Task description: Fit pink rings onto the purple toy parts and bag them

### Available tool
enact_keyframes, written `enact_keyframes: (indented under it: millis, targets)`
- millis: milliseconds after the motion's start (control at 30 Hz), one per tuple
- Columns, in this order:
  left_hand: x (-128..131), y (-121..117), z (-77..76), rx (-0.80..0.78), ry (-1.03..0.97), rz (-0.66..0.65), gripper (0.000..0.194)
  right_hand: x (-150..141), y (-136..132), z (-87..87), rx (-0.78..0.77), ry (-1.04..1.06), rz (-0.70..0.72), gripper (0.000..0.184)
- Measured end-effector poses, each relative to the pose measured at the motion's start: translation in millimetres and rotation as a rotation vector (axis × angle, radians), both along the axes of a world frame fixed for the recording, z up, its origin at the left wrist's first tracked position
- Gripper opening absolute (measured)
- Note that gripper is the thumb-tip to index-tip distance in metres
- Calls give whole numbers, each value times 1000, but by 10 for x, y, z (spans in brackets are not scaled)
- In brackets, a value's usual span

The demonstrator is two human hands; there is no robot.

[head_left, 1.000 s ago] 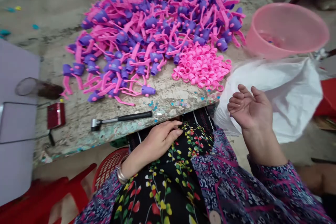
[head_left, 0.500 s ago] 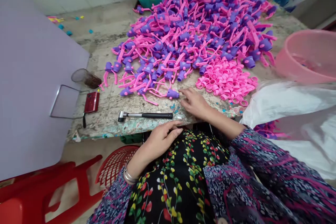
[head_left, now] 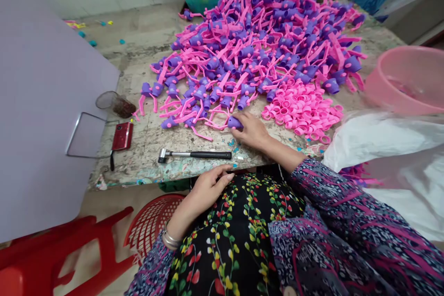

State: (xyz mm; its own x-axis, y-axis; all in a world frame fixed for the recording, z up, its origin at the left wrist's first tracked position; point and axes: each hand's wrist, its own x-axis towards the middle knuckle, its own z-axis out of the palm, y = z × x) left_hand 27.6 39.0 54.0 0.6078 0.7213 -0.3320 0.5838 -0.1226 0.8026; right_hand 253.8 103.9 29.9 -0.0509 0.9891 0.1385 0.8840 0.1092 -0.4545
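My right hand (head_left: 252, 132) has its fingers round the near end of a purple plastic body with pink arms (head_left: 234, 122), lying at the front of the pile. Empty, my left hand (head_left: 210, 185) rests by the table's front edge with its fingers stretched out. Between the hands and the pile's left side lies a small hammer (head_left: 194, 154) with a black handle. The large pile of purple and pink plastic parts (head_left: 256, 46) spreads beyond my right hand. Small pink plastic rings (head_left: 301, 108) are heaped to the right of that hand.
At the right stand a pink basin (head_left: 404, 83) and a white plastic bag (head_left: 371, 141). A red object (head_left: 122, 136) and a glass (head_left: 114, 103) lie at the left. Behind is a green bowl (head_left: 197, 2). Red stools (head_left: 69, 249) and a red basket (head_left: 152, 217) are below.
My right hand has moved slightly left and closed round the purple body with pink arms. My left hand stays by the table edge. The view has shifted a little.
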Motion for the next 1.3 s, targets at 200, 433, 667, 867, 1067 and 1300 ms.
enact_keyframes:
  millis: [200,433,667,867,1067,1300]
  targets:
    - [6,64,-33,-62,-78,85,41,331,-357,15,38,281,-121,43]
    - [211,195,-68,-94,-199,259,39,351,-554,-100,-64,740,-299,43]
    - [218,156,-63,-28,-256,380,37,313,-689,23,76,637,-167,40]
    - [158,126,45,553,-113,296,32,201,-958,233,221,258,223,41]
    - [217,157,57,258,-64,-132,67,-60,-1025,310,397,133,529,38]
    - [217,115,125,-142,-294,-44,70,-112,-1072,426,369,226,527,36]
